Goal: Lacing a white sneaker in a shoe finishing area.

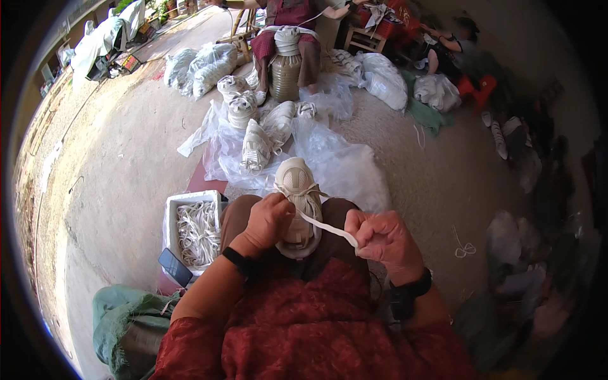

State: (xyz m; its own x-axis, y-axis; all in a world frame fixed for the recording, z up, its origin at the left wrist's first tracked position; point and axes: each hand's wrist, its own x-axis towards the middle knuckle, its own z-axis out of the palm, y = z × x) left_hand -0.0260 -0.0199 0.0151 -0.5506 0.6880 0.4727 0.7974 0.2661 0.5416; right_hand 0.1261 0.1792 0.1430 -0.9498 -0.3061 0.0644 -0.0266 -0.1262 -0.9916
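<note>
A beige sneaker (295, 176) rests between my knees, its toe pointing away from me. My left hand (269, 220) is closed at the left side of the sneaker's lacing, its fingertips pinching the lace there. From the lacing, a flat white shoelace (326, 227) stretches tight to the right. My right hand (385, 239) pinches this shoelace between thumb and fingers, off to the right of the sneaker. Part of the lacing is hidden behind my left fingers.
A white foam box (170, 221) of loose laces stands left of my knee, with a phone (175, 267) at its near corner. Several sneakers (256, 147) lie on plastic sheeting (354, 168) ahead. Another person (301, 44) sits beyond; a green sack (126, 316) lies lower left.
</note>
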